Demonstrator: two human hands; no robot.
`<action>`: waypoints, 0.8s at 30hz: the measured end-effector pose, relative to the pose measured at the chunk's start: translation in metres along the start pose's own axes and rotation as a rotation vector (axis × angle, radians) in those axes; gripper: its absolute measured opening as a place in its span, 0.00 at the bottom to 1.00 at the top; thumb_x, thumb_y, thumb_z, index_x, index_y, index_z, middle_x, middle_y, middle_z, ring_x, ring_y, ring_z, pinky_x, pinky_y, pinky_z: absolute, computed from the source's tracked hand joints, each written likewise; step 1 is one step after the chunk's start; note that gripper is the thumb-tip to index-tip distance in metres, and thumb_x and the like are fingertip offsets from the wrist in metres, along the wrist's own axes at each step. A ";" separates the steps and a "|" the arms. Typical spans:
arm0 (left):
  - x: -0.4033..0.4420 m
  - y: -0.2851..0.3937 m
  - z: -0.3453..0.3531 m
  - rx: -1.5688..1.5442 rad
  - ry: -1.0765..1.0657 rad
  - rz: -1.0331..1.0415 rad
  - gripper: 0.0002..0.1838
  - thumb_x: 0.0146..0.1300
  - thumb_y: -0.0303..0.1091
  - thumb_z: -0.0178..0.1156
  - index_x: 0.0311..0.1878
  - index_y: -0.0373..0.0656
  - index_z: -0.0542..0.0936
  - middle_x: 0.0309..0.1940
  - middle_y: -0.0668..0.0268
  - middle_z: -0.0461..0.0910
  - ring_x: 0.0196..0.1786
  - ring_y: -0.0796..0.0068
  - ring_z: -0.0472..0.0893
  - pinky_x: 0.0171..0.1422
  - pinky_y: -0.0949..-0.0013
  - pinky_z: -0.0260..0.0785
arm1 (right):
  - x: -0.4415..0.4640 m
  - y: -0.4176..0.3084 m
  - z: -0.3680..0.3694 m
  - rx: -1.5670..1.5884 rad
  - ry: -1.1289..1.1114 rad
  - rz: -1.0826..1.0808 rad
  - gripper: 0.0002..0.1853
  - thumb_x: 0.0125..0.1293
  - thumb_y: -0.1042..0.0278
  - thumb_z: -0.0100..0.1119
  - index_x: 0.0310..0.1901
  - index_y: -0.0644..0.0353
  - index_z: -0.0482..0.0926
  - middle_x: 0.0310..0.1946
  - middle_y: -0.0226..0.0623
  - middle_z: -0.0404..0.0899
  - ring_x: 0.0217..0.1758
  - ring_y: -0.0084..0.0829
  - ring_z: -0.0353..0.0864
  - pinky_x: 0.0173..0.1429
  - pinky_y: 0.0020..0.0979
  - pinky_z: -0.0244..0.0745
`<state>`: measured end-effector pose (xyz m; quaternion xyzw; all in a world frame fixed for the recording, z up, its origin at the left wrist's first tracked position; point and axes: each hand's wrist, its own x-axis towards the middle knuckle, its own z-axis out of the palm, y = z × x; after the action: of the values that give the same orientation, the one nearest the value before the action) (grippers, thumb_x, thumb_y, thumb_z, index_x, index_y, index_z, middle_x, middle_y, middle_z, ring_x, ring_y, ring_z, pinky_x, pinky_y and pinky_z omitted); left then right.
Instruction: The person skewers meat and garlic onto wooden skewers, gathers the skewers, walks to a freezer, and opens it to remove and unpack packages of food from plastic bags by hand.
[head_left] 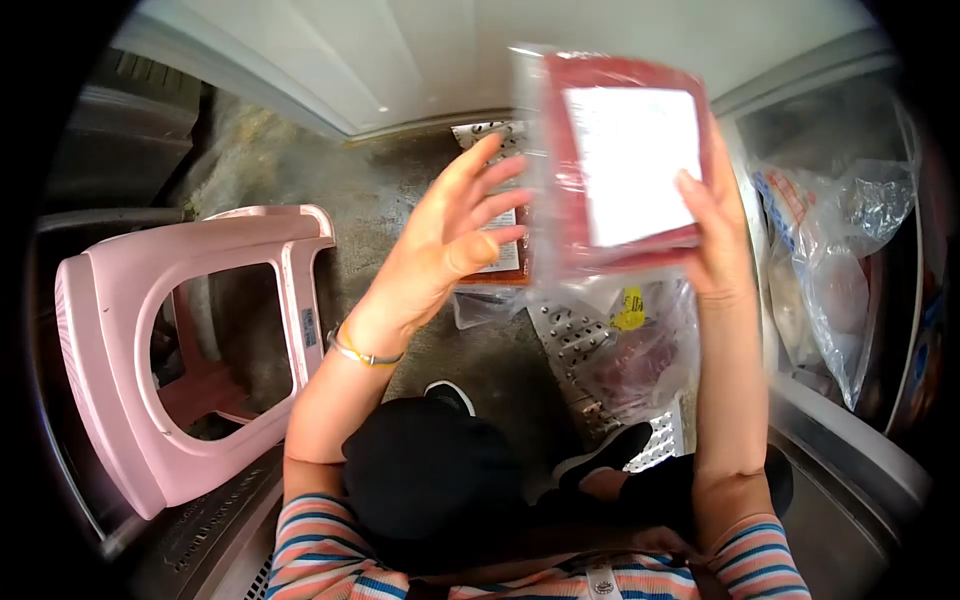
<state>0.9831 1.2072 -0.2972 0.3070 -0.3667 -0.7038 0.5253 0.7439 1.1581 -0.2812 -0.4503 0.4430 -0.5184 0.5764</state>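
My right hand (pixel 718 215) grips the right edge of a clear plastic packet (pixel 560 150) with dark red contents and a large white label, its thumb lying over the label. The packet is raised in front of me and slightly blurred. Just left of it, my left hand (pixel 455 220) is held up with fingers spread, and nothing is in it. Behind that hand, partly hidden, an orange-brown packet with a label (pixel 510 262) lies low down near the floor. Below the raised packet rests a clear plastic bag (pixel 650 350) with reddish contents and a yellow tag (pixel 630 310).
A pink plastic stool (pixel 110 300) stands on its side at left. Perforated metal plates (pixel 572 345) lie on the concrete floor (pixel 390 180). A white panel (pixel 450 50) rises ahead. Clear plastic bags (pixel 835 270) fill an open compartment at right.
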 end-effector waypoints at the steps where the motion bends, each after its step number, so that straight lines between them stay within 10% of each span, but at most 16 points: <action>1: 0.008 0.001 0.016 0.063 0.060 0.090 0.49 0.45 0.56 0.69 0.63 0.33 0.59 0.59 0.57 0.66 0.60 0.67 0.69 0.62 0.64 0.62 | -0.003 -0.004 0.021 -0.128 -0.042 -0.051 0.39 0.56 0.67 0.61 0.67 0.61 0.52 0.65 0.45 0.58 0.67 0.36 0.58 0.69 0.35 0.55; 4: 0.006 0.008 0.008 -0.013 0.316 -0.075 0.34 0.58 0.44 0.62 0.61 0.34 0.62 0.55 0.57 0.71 0.59 0.67 0.70 0.62 0.63 0.64 | -0.001 -0.011 0.057 -0.349 -0.257 -0.380 0.39 0.58 0.61 0.61 0.67 0.62 0.52 0.66 0.46 0.55 0.68 0.36 0.56 0.68 0.37 0.54; 6: -0.015 0.003 -0.025 -0.162 0.464 -0.001 0.29 0.61 0.39 0.59 0.60 0.34 0.62 0.55 0.55 0.71 0.58 0.64 0.72 0.64 0.59 0.65 | 0.004 -0.015 0.061 0.028 -0.262 -0.178 0.28 0.64 0.59 0.54 0.62 0.63 0.62 0.57 0.43 0.68 0.57 0.30 0.69 0.61 0.31 0.64; 10: -0.054 0.007 -0.068 -0.584 0.475 0.147 0.32 0.63 0.43 0.55 0.65 0.41 0.57 0.62 0.55 0.65 0.65 0.55 0.62 0.73 0.42 0.42 | 0.007 0.030 0.039 -0.405 -0.489 0.158 0.12 0.65 0.68 0.51 0.43 0.67 0.77 0.37 0.37 0.80 0.40 0.24 0.79 0.44 0.28 0.73; 13: -0.068 -0.003 -0.075 -0.501 0.515 0.213 0.29 0.64 0.42 0.53 0.64 0.41 0.59 0.61 0.58 0.66 0.64 0.57 0.64 0.72 0.46 0.48 | -0.008 0.109 0.045 -0.512 -0.527 0.254 0.14 0.59 0.69 0.57 0.45 0.68 0.75 0.35 0.40 0.80 0.39 0.33 0.80 0.44 0.33 0.75; 15: -0.077 -0.012 -0.088 -0.397 0.723 0.190 0.28 0.65 0.41 0.53 0.64 0.42 0.59 0.60 0.59 0.66 0.61 0.59 0.68 0.65 0.49 0.61 | -0.011 0.135 0.054 -1.126 -0.453 0.283 0.30 0.51 0.64 0.65 0.54 0.68 0.68 0.38 0.48 0.78 0.43 0.42 0.79 0.50 0.37 0.73; 19: -0.077 -0.009 -0.087 -0.424 0.743 0.196 0.28 0.65 0.42 0.53 0.64 0.42 0.59 0.59 0.59 0.67 0.60 0.59 0.69 0.64 0.49 0.62 | -0.028 0.171 0.074 -1.232 -0.283 0.345 0.55 0.39 0.57 0.74 0.64 0.72 0.49 0.52 0.60 0.67 0.55 0.51 0.70 0.56 0.38 0.69; 24: -0.074 -0.005 -0.084 -0.440 0.776 0.168 0.23 0.66 0.42 0.52 0.61 0.44 0.65 0.56 0.62 0.70 0.58 0.63 0.70 0.64 0.53 0.63 | -0.036 0.181 0.078 -1.277 -0.081 0.217 0.55 0.36 0.59 0.76 0.64 0.68 0.51 0.45 0.54 0.71 0.47 0.49 0.73 0.53 0.38 0.70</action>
<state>1.0685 1.2628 -0.3438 0.3982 -0.0083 -0.5527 0.7321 0.8538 1.2085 -0.4406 -0.6763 0.6849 -0.0742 0.2609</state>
